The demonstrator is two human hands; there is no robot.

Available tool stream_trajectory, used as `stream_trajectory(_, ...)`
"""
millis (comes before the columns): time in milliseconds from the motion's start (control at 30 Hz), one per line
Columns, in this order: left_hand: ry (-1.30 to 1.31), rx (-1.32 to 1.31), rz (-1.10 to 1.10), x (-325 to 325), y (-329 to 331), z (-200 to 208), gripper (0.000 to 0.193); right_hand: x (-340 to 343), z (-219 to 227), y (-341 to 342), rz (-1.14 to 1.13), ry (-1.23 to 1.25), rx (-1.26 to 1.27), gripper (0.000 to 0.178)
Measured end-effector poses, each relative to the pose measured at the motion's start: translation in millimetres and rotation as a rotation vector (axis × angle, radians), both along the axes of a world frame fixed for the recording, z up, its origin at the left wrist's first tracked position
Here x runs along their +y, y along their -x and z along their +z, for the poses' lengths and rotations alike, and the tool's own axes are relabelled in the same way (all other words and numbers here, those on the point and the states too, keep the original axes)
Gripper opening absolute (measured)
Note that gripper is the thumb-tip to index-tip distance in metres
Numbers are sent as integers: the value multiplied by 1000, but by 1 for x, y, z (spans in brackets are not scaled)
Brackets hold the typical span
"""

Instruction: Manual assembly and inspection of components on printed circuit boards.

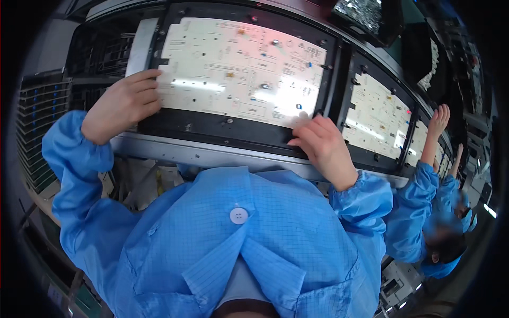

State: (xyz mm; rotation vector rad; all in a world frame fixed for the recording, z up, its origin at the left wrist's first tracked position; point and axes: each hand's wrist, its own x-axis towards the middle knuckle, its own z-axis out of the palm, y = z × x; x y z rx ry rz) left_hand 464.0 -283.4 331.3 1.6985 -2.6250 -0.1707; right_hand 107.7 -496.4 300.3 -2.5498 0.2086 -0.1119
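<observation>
A pale printed circuit board point(212, 53) with a few small parts on it lies flat in a black carrier frame point(185, 123) in front of me. At the board's left edge is my left hand point(126, 105), its index finger stretched out to the edge and the other fingers partly bent at the frame. My right hand point(324, 147) is over the lower right corner of the board and frame. Its fingers are bent and the thumb stands apart from them. Neither hand visibly lifts anything, and the right fingertips are partly hidden.
A metal rail point(212, 155) runs along the frame's near side. Farther right, a second framed circuit board point(376, 114) sits in line, with a co-worker's hand point(439, 121) beyond it. A slotted rack point(45, 127) stands at left. A dark bin point(360, 16) holds shiny small parts.
</observation>
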Motion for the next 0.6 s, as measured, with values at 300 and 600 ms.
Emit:
stream_trajectory(300, 125, 347, 280, -26, 90, -27, 34, 39, -12, -12, -619, 162, -62, 21)
stream_trajectory(600, 169, 176, -117, -56, 86, -35, 6, 16, -29, 4, -720, 403, -156, 21)
